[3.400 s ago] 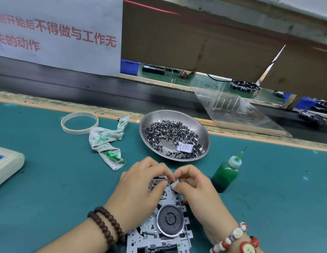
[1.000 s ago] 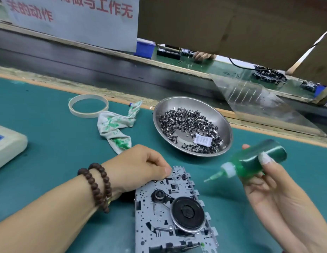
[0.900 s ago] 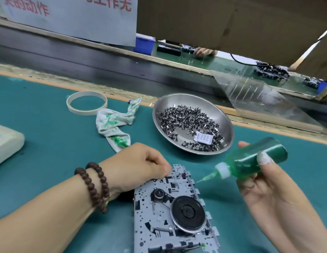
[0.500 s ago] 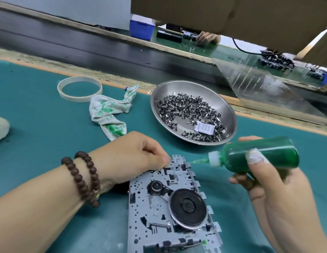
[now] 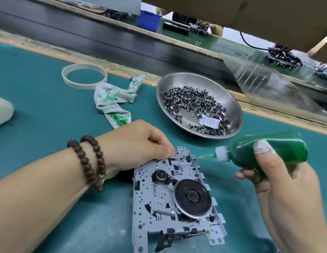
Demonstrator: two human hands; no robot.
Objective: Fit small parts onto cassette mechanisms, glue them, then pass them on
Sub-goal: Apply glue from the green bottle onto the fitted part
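A grey metal cassette mechanism (image 5: 159, 201) with a black flywheel lies on the teal mat in front of me. My left hand (image 5: 133, 145) grips its far left corner with curled fingers. My right hand (image 5: 279, 181) holds a green glue bottle (image 5: 283, 148) on its side, thumb on top. The bottle's thin nozzle tip (image 5: 196, 157) touches a small part at the mechanism's far edge, where a green dab shows. A steel dish (image 5: 232, 99) holding several small dark parts and a white label sits beyond.
A green-stained rag (image 5: 113, 99) and a cream tape ring (image 5: 84, 76) lie at the left back. A white device corner (image 5: 2, 112) is at the left edge. Behind the mat run a black conveyor (image 5: 104, 41), a clear plastic guard (image 5: 268, 83) and another workstation.
My right hand picked up the glue bottle, turned it sideways and brought its nozzle left to the mechanism's far edge. My left hand keeps holding the corner. The view tilted down.
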